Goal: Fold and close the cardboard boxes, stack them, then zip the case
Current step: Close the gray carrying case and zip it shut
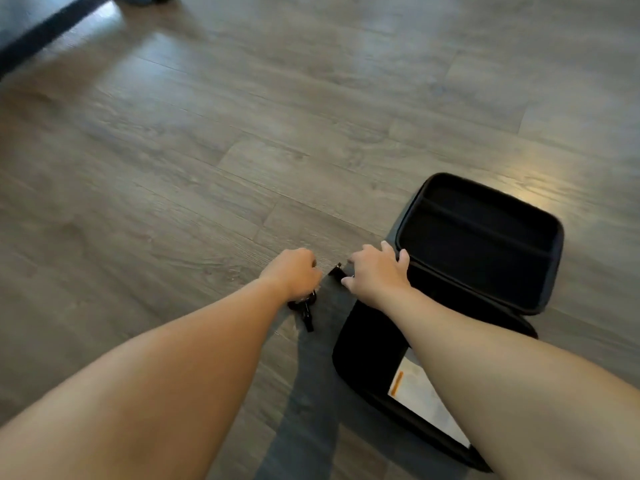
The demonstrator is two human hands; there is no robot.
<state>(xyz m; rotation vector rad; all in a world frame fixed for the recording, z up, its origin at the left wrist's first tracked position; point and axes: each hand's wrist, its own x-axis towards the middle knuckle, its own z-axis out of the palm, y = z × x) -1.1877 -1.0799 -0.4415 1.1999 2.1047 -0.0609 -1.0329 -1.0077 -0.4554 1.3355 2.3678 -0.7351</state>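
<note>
A black hard-shell case lies open on the wood floor at the right. Its empty lid (478, 237) is tipped back, and the base (349, 344) sits nearer to me. Inside the base lies a white cardboard box (426, 407) with an orange stripe, partly hidden by my right forearm. My right hand (375, 275) grips the lid's near-left corner, fingers curled over the rim. A small black tab (336, 270) sticks out just left of it. My left hand (294, 275) is curled into a fist around a black clip-like piece (306, 311) on the floor, left of the case.
A dark grey band (304, 393) runs along the floor from between my hands toward me. A dark furniture edge (41, 32) crosses the far left corner. Grey wood flooring (242, 116) spreads ahead and to the left.
</note>
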